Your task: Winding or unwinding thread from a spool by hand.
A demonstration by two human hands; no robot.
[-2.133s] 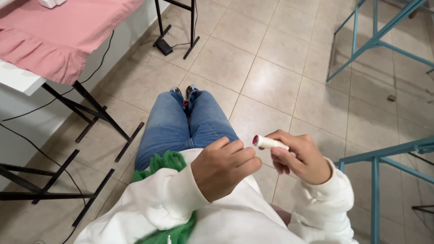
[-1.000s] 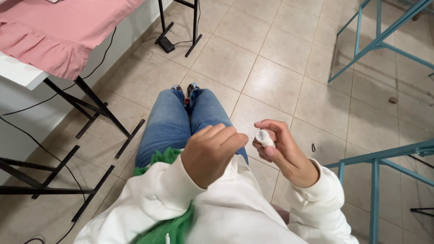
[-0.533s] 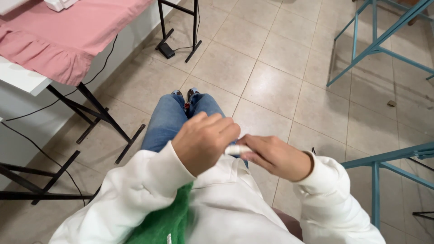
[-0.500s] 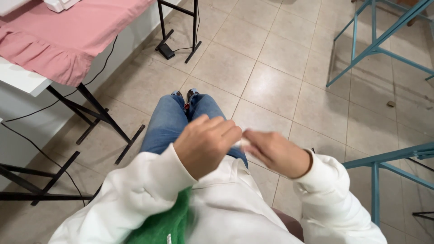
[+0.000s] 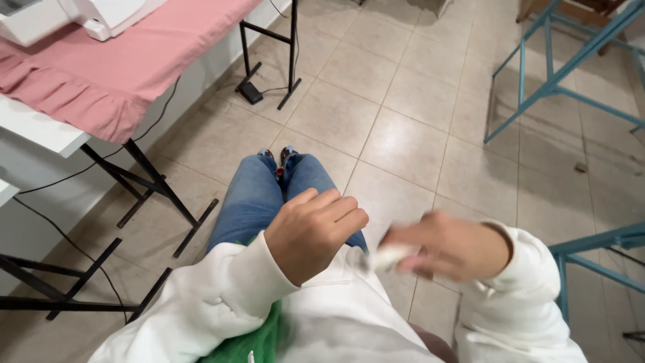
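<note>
From the head view, the right hand (image 5: 449, 247) is pinching a small white object (image 5: 391, 256), motion-blurred, just right of the left hand (image 5: 314, 232), which is curling loosely closed over the lap and holding nothing visible; whatever handling is underway looks unfinished. Beyond the left hand, open tiled floor (image 5: 403, 128) is stretching ahead, while the pink-covered table (image 5: 101, 74) and teal frame (image 5: 605, 245) are hemming the sides.

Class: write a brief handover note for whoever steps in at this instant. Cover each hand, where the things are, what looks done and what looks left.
Left hand: loosely curled over the lap, its grip hidden.
Right hand: motion-blurred, grip closed on a small white object, too blurred to identify.
Things: white garment and green fabric on the lap; pink-covered table to the left.
Done: white object in hand.
Left: cannot tell.
</note>
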